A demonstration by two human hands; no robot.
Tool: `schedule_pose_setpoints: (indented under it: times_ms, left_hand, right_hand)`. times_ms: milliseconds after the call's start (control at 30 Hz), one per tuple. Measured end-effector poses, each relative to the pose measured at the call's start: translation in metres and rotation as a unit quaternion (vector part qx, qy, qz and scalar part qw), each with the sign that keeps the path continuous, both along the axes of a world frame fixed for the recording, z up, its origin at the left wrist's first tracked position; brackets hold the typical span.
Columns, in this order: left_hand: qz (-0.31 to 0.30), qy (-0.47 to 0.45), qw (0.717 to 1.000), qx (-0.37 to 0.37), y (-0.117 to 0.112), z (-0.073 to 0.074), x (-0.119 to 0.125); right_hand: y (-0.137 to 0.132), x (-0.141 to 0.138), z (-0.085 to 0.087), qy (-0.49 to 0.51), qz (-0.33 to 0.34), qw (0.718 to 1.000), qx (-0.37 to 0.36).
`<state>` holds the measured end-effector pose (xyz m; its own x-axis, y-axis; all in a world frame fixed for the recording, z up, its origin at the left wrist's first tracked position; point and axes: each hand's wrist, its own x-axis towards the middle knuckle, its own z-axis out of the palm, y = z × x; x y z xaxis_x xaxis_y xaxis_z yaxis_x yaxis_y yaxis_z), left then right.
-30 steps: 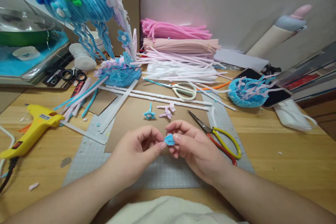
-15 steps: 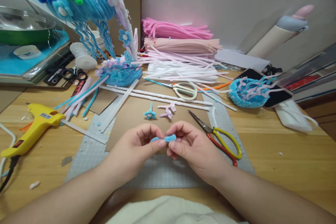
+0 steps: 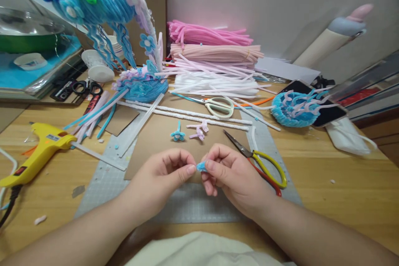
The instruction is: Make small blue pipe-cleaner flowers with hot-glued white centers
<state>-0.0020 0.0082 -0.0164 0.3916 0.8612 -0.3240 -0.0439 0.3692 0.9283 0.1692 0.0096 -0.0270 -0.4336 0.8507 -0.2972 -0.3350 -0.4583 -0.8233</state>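
A short blue pipe cleaner piece (image 3: 201,167) is between my hands, above the brown cardboard (image 3: 149,149). My right hand (image 3: 229,170) pinches it between thumb and index finger, its other fingers curled below. My left hand (image 3: 171,170) is closed, thumb and index fingertips pinched at the piece's left end. Just beyond my hands lie a small blue pipe cleaner flower (image 3: 177,135) and some lilac twisted pieces (image 3: 198,129). To the right of my right hand rest scissors with yellow and red handles (image 3: 268,164), blades slightly apart.
A yellow glue gun (image 3: 46,145) lies at left. Pale-handled scissors (image 3: 220,107) and white rods (image 3: 199,115) lie farther back. Bundled pipe cleaners (image 3: 215,52) are stacked by the wall. A tall blue flowered decoration (image 3: 102,2) stands back left; a blue tentacled piece (image 3: 293,110) sits right.
The blue piece now shows less of its length, mostly at my right fingertips. My left fingertips have shifted to its left end, and my right fingers have uncurled a little.
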Motion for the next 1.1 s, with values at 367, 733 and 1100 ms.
schedule_pose_setpoints:
  times_ms: [367,733,1100]
  left_hand:
    - [-0.015,0.01,1.0,0.014,0.003,-0.003,0.001]
    - [-0.112,0.418,0.847,0.309,0.004,-0.013,-0.003]
    - [-0.241,0.371,0.845,0.301,-0.003,-0.003,-0.005]
  right_hand:
    - [0.006,0.002,0.001,-0.036,0.054,0.997,-0.031]
    - [0.008,0.006,-0.005,-0.445,0.131,0.816,0.346]
    - [-0.007,0.009,0.014,-0.441,0.284,0.796,0.302]
